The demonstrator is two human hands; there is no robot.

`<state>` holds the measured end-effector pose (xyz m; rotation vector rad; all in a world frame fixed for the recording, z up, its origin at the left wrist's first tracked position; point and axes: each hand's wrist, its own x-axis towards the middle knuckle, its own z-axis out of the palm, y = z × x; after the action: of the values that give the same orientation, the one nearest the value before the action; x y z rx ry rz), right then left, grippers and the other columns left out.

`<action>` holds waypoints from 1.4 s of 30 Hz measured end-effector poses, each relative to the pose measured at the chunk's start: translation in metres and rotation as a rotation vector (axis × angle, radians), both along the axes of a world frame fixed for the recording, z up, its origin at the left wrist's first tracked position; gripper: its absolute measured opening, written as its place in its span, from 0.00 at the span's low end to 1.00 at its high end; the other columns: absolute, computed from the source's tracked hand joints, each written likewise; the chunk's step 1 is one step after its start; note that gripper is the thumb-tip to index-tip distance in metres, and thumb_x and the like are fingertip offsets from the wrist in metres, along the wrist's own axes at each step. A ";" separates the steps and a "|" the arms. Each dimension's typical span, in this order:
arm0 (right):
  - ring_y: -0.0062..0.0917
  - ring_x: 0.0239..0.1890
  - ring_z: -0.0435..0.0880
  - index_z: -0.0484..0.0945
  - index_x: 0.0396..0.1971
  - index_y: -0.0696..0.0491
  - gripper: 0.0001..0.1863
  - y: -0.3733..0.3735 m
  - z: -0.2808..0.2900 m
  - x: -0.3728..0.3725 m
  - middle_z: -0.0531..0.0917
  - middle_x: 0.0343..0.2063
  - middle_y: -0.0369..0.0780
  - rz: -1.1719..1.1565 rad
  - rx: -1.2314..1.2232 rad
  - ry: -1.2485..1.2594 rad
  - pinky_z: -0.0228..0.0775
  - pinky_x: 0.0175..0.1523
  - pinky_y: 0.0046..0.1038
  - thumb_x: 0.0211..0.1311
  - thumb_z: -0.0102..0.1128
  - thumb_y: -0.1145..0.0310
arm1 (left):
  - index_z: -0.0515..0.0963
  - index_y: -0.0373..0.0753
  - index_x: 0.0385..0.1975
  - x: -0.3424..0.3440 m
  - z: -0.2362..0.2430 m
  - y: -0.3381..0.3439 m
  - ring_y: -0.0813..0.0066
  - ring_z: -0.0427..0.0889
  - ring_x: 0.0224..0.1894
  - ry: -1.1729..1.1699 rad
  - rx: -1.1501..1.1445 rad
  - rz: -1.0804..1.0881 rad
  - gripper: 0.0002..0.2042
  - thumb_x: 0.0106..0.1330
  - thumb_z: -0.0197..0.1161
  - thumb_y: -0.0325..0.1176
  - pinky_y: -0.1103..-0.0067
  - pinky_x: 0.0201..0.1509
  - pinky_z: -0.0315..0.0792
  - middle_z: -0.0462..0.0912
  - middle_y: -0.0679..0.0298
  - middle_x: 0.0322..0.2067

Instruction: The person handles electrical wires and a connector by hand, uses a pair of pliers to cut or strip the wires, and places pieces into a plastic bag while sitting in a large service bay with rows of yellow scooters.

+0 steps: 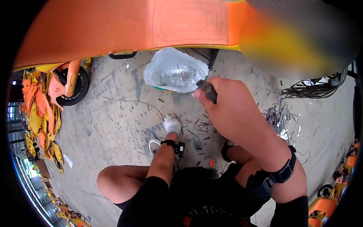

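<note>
My right hand [226, 102], bare, grips a small dark grey tool [207, 90], raised just beside the near right rim of a white plastic bag [153, 64] that holds shiny scrap bits [176, 77]. My left hand [172, 125], in a white glove, is low over the floor, fingers curled at the end of a long pale cable [141, 103] that trails leftward across the concrete. Short dark cut pieces [193, 128] are scattered between and around my hands.
An orange panel [90, 26] spans the top. At left are a scooter wheel [81, 85] and piled orange and yellow parts [39, 113]. Right lie hanging cable bundles [310, 90] and a scrap heap [276, 117]; more scooters [323, 208] line the lower right edge.
</note>
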<state>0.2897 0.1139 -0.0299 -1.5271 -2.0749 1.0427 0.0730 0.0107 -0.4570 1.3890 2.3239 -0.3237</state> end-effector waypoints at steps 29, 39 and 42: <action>0.51 0.29 0.80 0.77 0.28 0.63 0.17 -0.011 -0.005 0.003 0.79 0.22 0.54 0.062 0.088 0.038 0.71 0.36 0.45 0.66 0.60 0.63 | 0.78 0.34 0.34 -0.044 -0.016 -0.011 0.56 0.84 0.34 -0.745 0.368 0.353 0.10 0.64 0.64 0.35 0.65 0.42 0.78 0.84 0.51 0.34; 0.50 0.34 0.81 0.80 0.33 0.62 0.17 -0.009 0.013 -0.017 0.82 0.29 0.54 0.293 -0.086 0.093 0.73 0.41 0.43 0.63 0.63 0.59 | 0.80 0.32 0.42 -0.123 0.318 0.039 0.72 0.84 0.29 -0.931 -0.036 0.186 0.10 0.72 0.58 0.33 0.78 0.34 0.79 0.85 0.59 0.32; 0.41 0.29 0.80 0.80 0.33 0.62 0.17 -0.010 0.012 -0.019 0.81 0.25 0.51 0.254 -0.131 0.285 0.71 0.37 0.38 0.63 0.64 0.59 | 0.79 0.34 0.43 -0.085 0.411 0.021 0.72 0.84 0.38 -1.239 0.485 0.331 0.10 0.72 0.58 0.35 0.77 0.42 0.77 0.84 0.60 0.37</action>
<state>0.2709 0.1041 -0.0183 -1.1085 -2.0649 1.4228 -0.0123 0.0314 -0.0458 0.8815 1.4957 0.9821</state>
